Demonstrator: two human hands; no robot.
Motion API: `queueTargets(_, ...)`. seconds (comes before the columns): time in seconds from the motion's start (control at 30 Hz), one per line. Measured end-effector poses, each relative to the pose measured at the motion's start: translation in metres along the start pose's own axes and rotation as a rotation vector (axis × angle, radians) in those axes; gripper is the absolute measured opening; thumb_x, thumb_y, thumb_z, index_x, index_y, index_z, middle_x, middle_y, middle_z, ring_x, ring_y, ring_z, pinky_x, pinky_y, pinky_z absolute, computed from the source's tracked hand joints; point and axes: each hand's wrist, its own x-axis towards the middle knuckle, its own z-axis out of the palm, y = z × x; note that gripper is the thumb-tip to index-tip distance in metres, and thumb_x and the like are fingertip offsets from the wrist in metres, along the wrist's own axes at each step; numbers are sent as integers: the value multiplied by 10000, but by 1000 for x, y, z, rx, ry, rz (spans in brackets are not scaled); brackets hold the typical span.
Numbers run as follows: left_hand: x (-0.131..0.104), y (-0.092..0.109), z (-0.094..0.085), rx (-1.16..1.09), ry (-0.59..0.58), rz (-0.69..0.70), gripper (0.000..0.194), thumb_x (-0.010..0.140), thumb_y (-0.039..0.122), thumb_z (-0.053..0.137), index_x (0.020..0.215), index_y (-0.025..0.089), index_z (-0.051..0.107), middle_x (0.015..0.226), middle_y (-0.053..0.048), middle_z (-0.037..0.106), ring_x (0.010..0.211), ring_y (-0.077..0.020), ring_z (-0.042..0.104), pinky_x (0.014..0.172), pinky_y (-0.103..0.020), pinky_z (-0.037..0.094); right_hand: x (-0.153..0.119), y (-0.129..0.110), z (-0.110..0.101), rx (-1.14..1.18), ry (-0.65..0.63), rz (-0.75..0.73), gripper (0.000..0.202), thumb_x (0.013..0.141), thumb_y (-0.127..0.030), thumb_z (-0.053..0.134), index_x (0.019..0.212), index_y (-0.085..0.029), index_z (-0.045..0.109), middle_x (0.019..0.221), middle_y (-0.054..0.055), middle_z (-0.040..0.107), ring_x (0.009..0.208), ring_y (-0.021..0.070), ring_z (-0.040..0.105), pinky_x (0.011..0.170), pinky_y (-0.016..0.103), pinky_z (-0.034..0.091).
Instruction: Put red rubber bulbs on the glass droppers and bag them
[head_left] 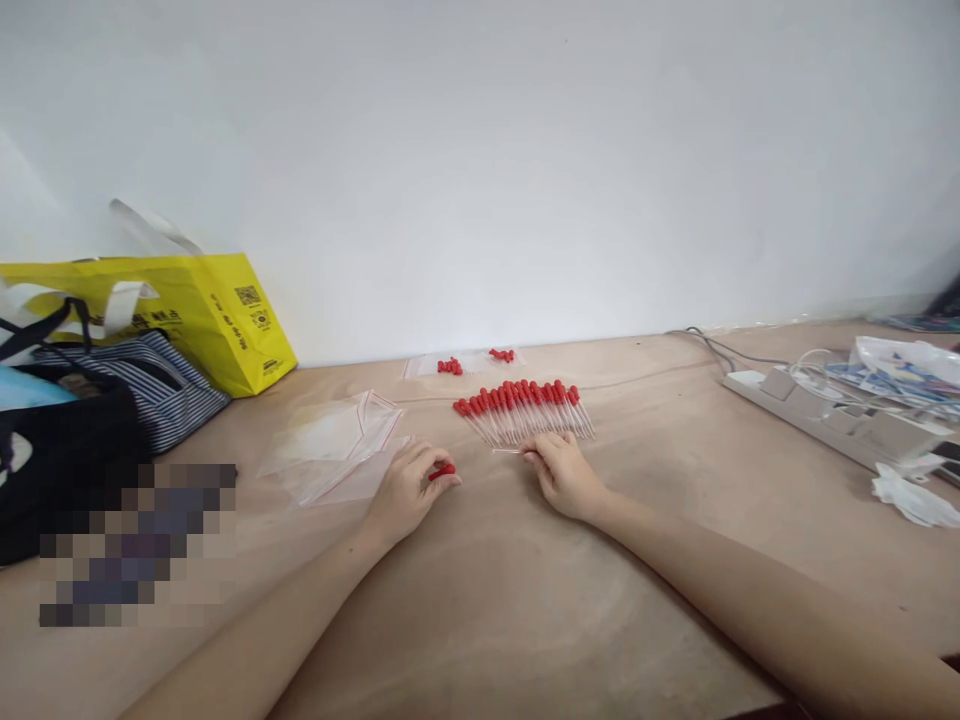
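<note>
My left hand (pixel 409 488) is closed, with a red rubber dropper bulb (pixel 442 471) pinched between thumb and fingers. Just right of it, my right hand (pixel 564 474) pinches a thin clear glass tube (pixel 507 451) whose free end points left, toward the bulb. The bulb and the tube are apart. Beyond my hands lies a row of several glass droppers (pixel 525 405), red bulbs at the far end and clear tips toward me. Behind the row, two small heaps of loose red bulbs (pixel 450 367) rest on a clear plastic bag (pixel 474 362).
Clear zip bags (pixel 337 445) lie left of my left hand. A yellow bag (pixel 225 320), a striped pouch (pixel 169 385) and a black bag (pixel 75 460) stand at the left. On the right are a white power strip (pixel 814 415), cables and crumpled white plastic (pixel 911 497). A wall (pixel 480 170) closes the back.
</note>
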Motion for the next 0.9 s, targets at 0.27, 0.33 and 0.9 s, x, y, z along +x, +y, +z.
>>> queueTargets(0.27, -3, 8, 8, -363, 4, -93, 92, 816, 246, 442, 876, 178, 459, 791, -16, 565, 738, -126, 570, 696, -266, 462, -1, 1, 1, 77, -4, -49, 354, 804, -50, 347, 1099, -194, 480, 879, 36, 608, 768, 135, 544, 742, 289, 287)
queueTargets(0.33, -3, 9, 8, -361, -48, -73, 80, 811, 209, 428, 846, 174, 491, 805, -24, 579, 766, -130, 573, 719, -273, 459, -1, 0, 1, 53, -13, -52, 317, 799, -47, 352, 1029, -184, 521, 909, 46, 605, 786, 142, 537, 735, 288, 288)
queueTargets(0.9, 1, 9, 11, 36, -93, -95, 142, 822, 241, 452, 857, 202, 584, 824, -13, 635, 809, -188, 557, 754, -352, 378, 1, -13, -2, -17, 0, -65, 222, 862, -205, 395, 968, -215, 590, 894, 38, 652, 747, 121, 559, 762, 305, 238)
